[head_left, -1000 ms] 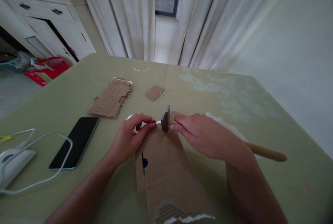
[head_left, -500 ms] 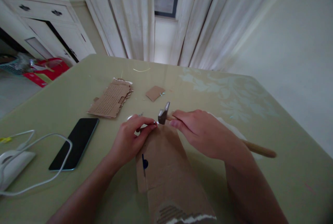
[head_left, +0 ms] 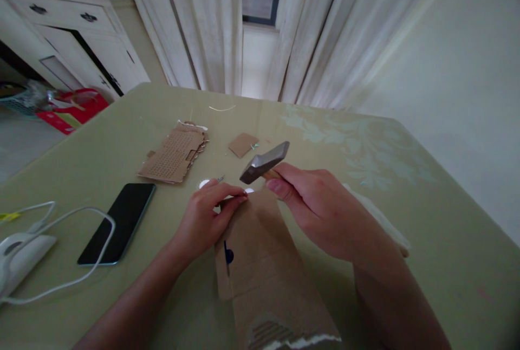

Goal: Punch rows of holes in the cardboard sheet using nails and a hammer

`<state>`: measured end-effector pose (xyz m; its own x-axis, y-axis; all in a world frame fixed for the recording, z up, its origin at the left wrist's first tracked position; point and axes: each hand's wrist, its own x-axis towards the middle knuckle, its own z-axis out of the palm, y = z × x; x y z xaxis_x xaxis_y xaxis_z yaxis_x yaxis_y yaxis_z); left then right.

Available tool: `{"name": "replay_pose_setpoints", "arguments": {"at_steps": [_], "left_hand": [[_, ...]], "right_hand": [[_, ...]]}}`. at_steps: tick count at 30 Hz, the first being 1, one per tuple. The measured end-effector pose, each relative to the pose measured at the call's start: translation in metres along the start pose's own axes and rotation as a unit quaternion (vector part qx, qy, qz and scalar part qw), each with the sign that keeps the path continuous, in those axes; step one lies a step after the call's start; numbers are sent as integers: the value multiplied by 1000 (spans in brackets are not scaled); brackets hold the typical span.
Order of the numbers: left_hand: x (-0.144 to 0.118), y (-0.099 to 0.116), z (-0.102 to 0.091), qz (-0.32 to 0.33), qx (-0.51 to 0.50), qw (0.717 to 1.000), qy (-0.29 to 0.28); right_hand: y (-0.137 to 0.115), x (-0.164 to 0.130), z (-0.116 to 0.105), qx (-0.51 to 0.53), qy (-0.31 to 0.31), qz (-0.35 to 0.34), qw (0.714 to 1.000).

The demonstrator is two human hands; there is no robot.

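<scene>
My right hand [head_left: 314,203] is wrapped round the wooden handle of a hammer [head_left: 266,162]. Its metal head is raised and tilted just above the far end of a brown cardboard piece [head_left: 272,269], which has a torn near edge and a dark blue mark. At that far end, my left hand [head_left: 207,217] pinches thumb and forefinger together at the cardboard's left corner. Whatever sits between those fingertips is too small to make out. Beyond the left hand's knuckles, a small white round item [head_left: 203,183] partly shows.
A perforated cardboard piece [head_left: 174,152] and a small cardboard square [head_left: 242,144] lie farther back on the table. To the left are a black phone [head_left: 117,222] and a white device [head_left: 28,260] with a looping cable. Something white and flat [head_left: 376,212] lies behind the right forearm.
The hammer head has risen and turned, showing more of its side, and its handle end has swung behind my right forearm. My left hand keeps its pinch at the cardboard corner.
</scene>
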<state>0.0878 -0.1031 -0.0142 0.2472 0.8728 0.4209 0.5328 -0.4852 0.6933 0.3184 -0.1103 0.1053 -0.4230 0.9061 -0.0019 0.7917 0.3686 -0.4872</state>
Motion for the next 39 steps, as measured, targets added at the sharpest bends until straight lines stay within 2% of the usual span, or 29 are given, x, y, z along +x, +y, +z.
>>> {"name": "replay_pose_setpoints", "arguments": {"at_steps": [4, 10, 15, 20, 26, 32, 36, 39], "left_hand": [[0, 1, 0, -2, -14, 1000, -18], [-2, -1, 0, -31, -62, 997, -25], [0, 3, -5, -37, -66, 996, -55], [1, 3, -8, -27, -46, 996, -68], [2, 0, -9, -17, -39, 995, -89], [1, -3, -9, -23, -36, 994, -98], [1, -3, -9, -27, -43, 994, -95], [1, -4, -9, -23, -40, 995, -88]], "right_hand": [[-2, -1, 2, -52, -43, -5, 998], [-1, -2, 2, -29, -12, -14, 999], [2, 1, 6, -78, -54, -31, 995], [2, 0, 3, -3, -28, -30, 999], [6, 4, 8, -54, -111, -27, 992], [4, 6, 9, -14, -66, -20, 998], [9, 8, 13, -48, -101, -39, 993], [12, 7, 8, -53, -92, -38, 994]]}}
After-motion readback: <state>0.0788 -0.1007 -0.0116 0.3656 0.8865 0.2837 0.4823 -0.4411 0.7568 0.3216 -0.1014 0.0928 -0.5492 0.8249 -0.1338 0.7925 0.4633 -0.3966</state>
